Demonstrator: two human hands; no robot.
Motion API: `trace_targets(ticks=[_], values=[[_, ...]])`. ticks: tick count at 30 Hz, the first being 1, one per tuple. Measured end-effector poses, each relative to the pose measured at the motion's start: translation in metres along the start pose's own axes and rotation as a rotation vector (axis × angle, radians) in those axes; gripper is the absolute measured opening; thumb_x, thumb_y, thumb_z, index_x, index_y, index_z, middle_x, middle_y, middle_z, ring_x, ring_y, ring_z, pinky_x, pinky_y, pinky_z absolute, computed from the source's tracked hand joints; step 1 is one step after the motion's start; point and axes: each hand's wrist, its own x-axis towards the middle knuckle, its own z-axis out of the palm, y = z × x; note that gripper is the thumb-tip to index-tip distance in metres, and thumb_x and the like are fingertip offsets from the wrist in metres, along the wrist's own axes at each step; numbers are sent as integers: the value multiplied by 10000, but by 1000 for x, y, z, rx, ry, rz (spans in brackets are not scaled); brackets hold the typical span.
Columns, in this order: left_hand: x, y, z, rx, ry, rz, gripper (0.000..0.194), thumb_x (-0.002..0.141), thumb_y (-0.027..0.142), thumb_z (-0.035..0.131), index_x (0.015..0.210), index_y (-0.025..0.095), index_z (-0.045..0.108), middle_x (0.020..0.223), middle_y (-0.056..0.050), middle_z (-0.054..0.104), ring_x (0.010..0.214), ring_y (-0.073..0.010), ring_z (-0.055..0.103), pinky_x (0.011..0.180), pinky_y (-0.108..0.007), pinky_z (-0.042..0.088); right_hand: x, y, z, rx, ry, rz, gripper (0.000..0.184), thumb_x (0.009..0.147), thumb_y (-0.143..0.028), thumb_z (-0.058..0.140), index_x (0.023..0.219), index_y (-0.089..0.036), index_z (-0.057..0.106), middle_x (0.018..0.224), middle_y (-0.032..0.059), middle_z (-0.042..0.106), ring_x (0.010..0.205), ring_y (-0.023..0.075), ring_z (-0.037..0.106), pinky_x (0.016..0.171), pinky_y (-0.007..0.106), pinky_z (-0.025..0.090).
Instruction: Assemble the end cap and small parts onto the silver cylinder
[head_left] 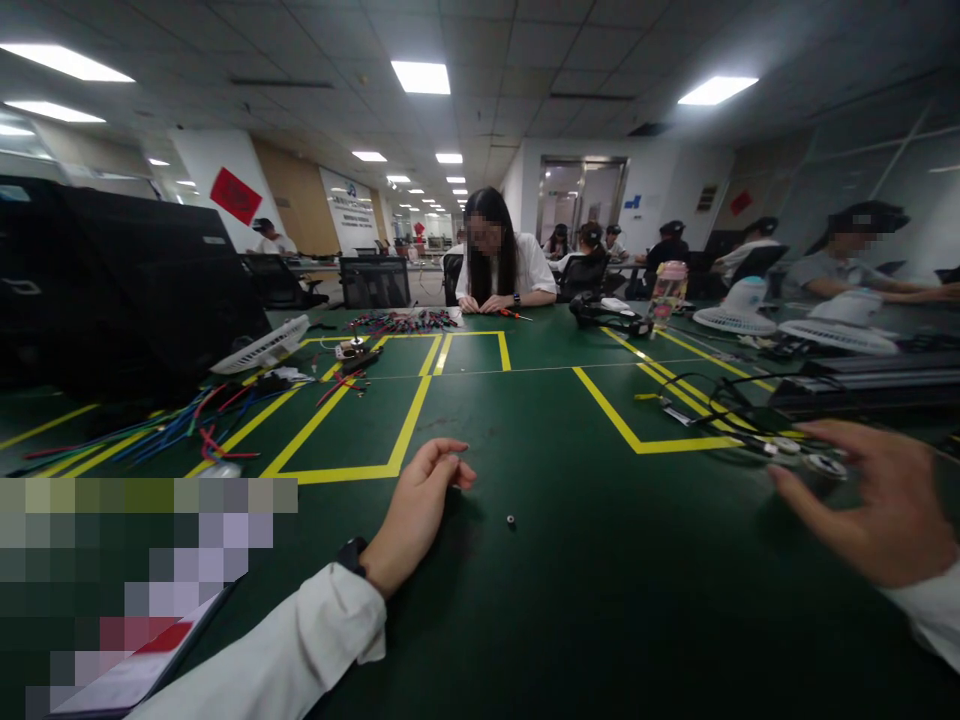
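My left hand (431,497) rests on the green table, its fingers loosely bent and slightly apart, with nothing visible in them. A tiny metal piece with a dark centre (511,521) lies on the table to its right; its exact kind is too small to tell. At the right, my right hand (877,500) is open, thumb and fingers spread beside a round silver metal part (825,468) that looks like a small motor. The fingers partly cover this part, and whether they touch it I cannot tell. Black cables (712,400) lie just beyond it.
Yellow tape (337,476) marks the green table (540,620). Loose coloured wires (172,430) and a black case (127,270) are at left. White fans (840,330) and a bottle (670,290) stand at right. A person (517,260) sits opposite, near a screwdriver (516,315).
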Motion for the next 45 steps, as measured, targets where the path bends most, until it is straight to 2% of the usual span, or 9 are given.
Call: trace_targets(ticks=[5,8,11,15,23,28,31,36,45], values=[[-1,2,0,21,22,18,182,814,267,499,947,152,546,680,3,610,645,-140,567,675,-282,438,14,-131,35,633,-620,-123,241,816,-350,513,994,-213,599,961,56,617,879,155,567,797,314,455],[-2,3,-1,7,39,19,170,805,269,509,923,154,550,662,7,609,634,-140,568,662,-276,441,21,-191,61,830,-746,-257,247,780,-320,575,986,-193,625,961,49,627,916,152,553,845,326,430],[-3,3,-2,14,33,23,168,805,273,508,914,155,557,665,2,609,636,-146,574,651,-273,439,28,-220,76,841,-783,-317,242,750,-347,622,935,-197,658,932,44,621,895,151,542,841,333,415],[-3,3,-1,29,12,22,161,807,274,505,901,159,565,666,1,608,641,-149,572,659,-273,432,31,-222,77,823,-797,-344,137,774,-302,590,786,-193,672,894,41,595,865,139,527,828,326,404],[-4,4,-2,32,-3,11,151,777,272,535,870,164,585,661,2,613,630,-152,567,657,-271,428,2,-171,44,608,-665,-414,91,743,-212,537,803,-191,603,909,62,589,856,167,519,763,342,428],[-3,4,-1,42,-8,9,145,776,275,535,864,171,584,645,13,614,627,-144,563,648,-261,421,-1,-65,12,361,-301,-311,140,740,-277,560,873,-238,581,1002,62,612,1022,209,532,915,393,394],[-2,2,0,55,-7,27,146,774,272,534,864,171,587,645,10,614,628,-151,565,652,-268,420,12,9,-2,116,-165,-18,180,756,-354,525,858,-209,556,1075,91,602,1015,216,549,906,369,396],[-2,2,0,59,-8,23,150,778,276,528,865,168,584,648,3,611,625,-160,567,645,-273,420,22,70,-10,-61,-528,499,292,732,-425,552,898,-194,616,896,107,646,730,191,590,670,327,405],[-1,0,-1,60,-19,35,138,788,267,523,862,171,587,653,8,619,629,-146,568,644,-264,427,20,83,-4,17,-589,572,351,722,-462,564,954,-204,619,910,87,648,735,176,589,694,324,388]])
